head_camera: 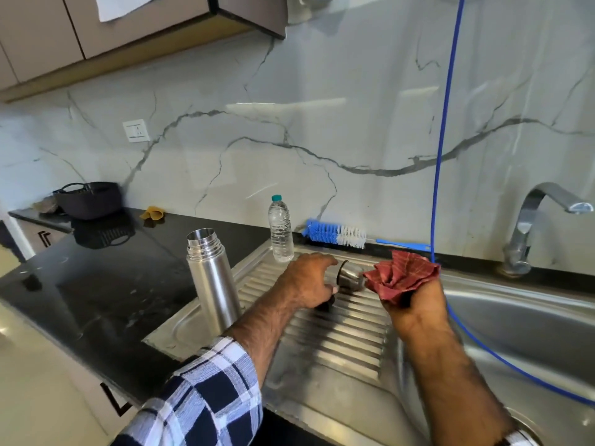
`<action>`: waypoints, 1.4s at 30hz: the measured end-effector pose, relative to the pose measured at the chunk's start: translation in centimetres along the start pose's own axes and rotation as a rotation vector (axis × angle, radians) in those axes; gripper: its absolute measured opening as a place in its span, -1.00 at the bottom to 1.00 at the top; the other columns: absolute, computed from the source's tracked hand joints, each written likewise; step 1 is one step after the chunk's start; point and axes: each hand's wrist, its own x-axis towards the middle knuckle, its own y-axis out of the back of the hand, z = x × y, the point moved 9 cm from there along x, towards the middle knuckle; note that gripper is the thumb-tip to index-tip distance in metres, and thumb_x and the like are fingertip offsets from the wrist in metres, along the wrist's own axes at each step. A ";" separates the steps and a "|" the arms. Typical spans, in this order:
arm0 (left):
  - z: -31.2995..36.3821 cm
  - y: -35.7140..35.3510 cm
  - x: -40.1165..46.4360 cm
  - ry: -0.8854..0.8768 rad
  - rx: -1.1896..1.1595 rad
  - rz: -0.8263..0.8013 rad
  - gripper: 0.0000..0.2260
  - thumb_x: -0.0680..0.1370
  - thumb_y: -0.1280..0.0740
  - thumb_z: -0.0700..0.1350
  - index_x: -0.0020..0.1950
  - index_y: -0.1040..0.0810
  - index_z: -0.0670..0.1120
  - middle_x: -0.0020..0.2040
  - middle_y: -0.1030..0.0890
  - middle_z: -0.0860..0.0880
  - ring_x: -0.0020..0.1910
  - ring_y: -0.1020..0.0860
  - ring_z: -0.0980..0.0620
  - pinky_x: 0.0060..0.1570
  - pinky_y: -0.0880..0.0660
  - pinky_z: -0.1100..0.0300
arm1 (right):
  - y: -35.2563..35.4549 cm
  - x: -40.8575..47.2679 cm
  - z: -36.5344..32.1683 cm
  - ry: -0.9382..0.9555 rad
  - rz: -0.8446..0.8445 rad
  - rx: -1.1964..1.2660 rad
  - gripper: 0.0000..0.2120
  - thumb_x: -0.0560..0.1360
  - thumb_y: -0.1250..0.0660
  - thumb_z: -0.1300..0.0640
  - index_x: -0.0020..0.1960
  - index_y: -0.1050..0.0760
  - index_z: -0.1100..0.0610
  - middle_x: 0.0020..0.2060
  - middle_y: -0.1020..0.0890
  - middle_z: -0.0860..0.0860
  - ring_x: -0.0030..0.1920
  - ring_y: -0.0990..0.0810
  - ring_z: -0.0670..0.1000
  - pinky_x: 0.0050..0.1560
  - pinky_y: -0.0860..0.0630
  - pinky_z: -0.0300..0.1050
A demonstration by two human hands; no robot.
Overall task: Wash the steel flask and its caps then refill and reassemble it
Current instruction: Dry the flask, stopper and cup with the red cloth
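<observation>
The left hand [309,281] is closed around the rim end of a small steel cup-shaped cap [351,275], holding it on its side just above the ribbed steel drainboard [335,342]. A dark object shows under the left hand's fingers, too hidden to identify. Just to the right of that cap, the right hand [415,304] grips a crumpled red checked cloth [402,278] — the cloth's bunched folds touch the cap's closed end.

To the left of the left hand stands the tall cylindrical steel flask [211,278], upright with its threaded mouth open and uncapped, at the drainboard's left edge where it meets the glossy black stone worktop [106,284]. Beyond the left hand, near the marble-patterned wall, a clear plastic water bottle with a teal cap [280,230] stands upright on the drainboard's far edge. Just right of the bottle and beyond both hands, a blue and white bristled bottle brush [335,235] lies along the foot of the wall, its blue handle pointing right.

To the right of the right hand lies the steel sink basin [521,317], with a curved steel tap [531,220] at its far side. A thin blue cord [446,123] hangs down past the right hand — it crosses over the basin. Far left of both hands, a dark woven basket [90,199] sits on the worktop by the wall, with a small yellow cloth [154,213] near it.
</observation>
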 end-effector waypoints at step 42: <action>20.3 -14.7 -0.3 0.413 -1.605 -0.187 -0.82 0.70 -0.24 -0.27 -0.02 -0.59 -0.26 -0.38 -0.62 -0.14 -0.43 -0.58 0.03 -0.35 -0.49 0.18 | 15.6 -4.1 -19.9 0.292 0.208 -0.084 -0.61 0.68 -0.23 -0.10 0.30 -0.65 0.12 0.16 -0.75 0.11 0.19 -0.72 0.13 0.30 -0.59 0.12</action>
